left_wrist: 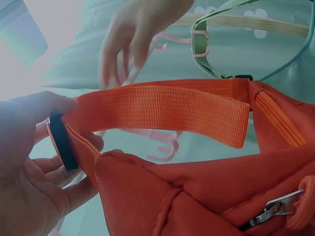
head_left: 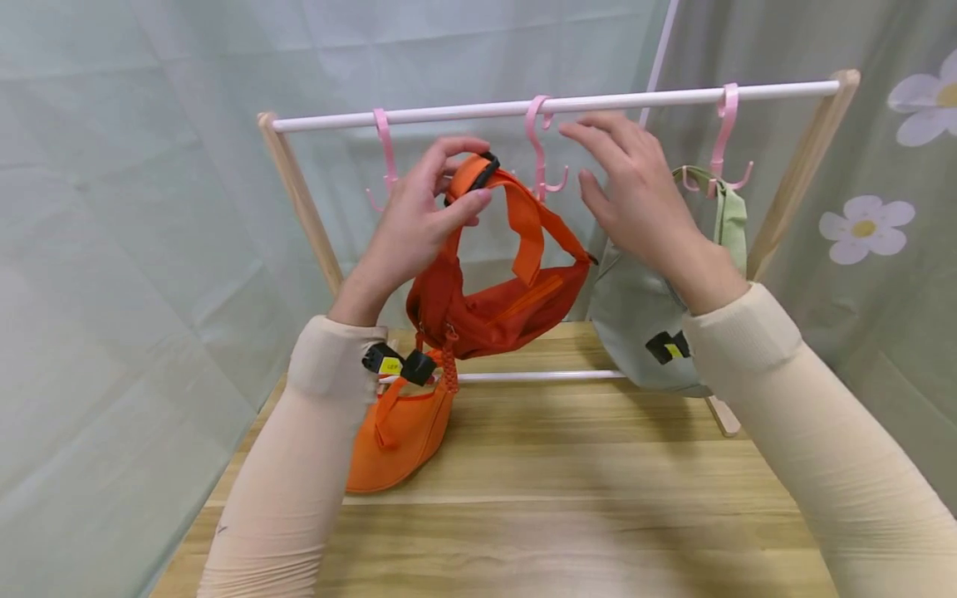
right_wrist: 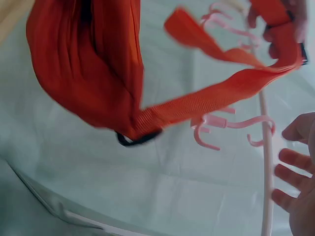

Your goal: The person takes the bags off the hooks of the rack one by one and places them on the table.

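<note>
My left hand (head_left: 429,208) holds a red-orange sling bag (head_left: 501,316) up by its orange strap (left_wrist: 157,108), thumb and fingers around the strap beside a black buckle (left_wrist: 63,142). The bag hangs below that hand, in front of the rack. My right hand (head_left: 631,178) is raised just right of the middle pink hook (head_left: 538,149), fingers spread and slightly bent, holding nothing. In the right wrist view, its fingertips are close to the white rail (right_wrist: 267,172), and the strap's loose end hangs free.
A grey-green bag (head_left: 643,307) hangs from the right pink hook (head_left: 723,133). The left pink hook (head_left: 385,149) is on the same rail. An orange bag (head_left: 404,440) is on the wooden table (head_left: 568,498), below the left hand. Wooden posts (head_left: 803,166) support the rack.
</note>
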